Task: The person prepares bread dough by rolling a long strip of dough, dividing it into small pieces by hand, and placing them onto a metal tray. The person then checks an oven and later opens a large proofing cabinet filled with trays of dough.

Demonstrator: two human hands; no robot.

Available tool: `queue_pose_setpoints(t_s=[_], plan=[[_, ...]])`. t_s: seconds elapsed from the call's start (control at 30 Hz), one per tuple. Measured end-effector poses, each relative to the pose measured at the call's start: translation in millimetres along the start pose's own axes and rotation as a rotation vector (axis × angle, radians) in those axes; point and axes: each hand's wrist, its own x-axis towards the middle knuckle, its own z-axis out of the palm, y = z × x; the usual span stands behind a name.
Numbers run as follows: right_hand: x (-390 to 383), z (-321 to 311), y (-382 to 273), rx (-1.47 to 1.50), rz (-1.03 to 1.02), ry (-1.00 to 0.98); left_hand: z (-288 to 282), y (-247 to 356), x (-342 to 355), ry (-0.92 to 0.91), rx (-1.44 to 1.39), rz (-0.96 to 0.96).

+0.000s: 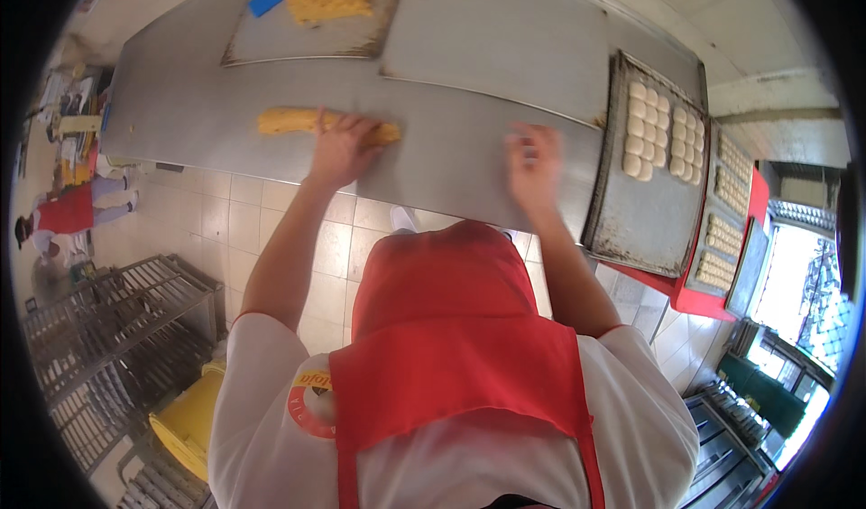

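Under left hand [341, 146] — dough roll [289, 121]

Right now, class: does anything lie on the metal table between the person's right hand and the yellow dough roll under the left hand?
Nothing visible does. The right hand rests on bare steel table, and the stretch across to the dough roll, which the left hand presses, shows no object. The baking trays sit farther back and to the right.
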Motion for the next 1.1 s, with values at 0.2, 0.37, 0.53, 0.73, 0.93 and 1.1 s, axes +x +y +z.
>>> queue_pose_setpoints(t_s=[0.2, 0.37, 0.53, 0.73, 0.93, 1.1], plan=[[8, 163, -100, 0.132, 0.155, -0.419, 19, -28, -15, 0.206, -0.249, 0.087], [14, 170, -110, 0.102, 0.220, -0.390, 25, -37, -19, 0.302, -0.423, 0.111], [13, 173, -109, 0.308, 0.374, -0.461, 10, -33, -17, 0.292, -0.488, 0.115], [30, 170, -94, 0.232, 0.237, -0.350, 33, -33, 7, 0.252, -0.249, 0.115], [102, 122, -76, 0.709, 0.425, -0.511, -20, 29, 49, 0.244, -0.681, -0.172], [244, 133, -34, 0.166, -0.127, -0.367, 8, 44, 100, 0.195, -1.421, -0.540]])
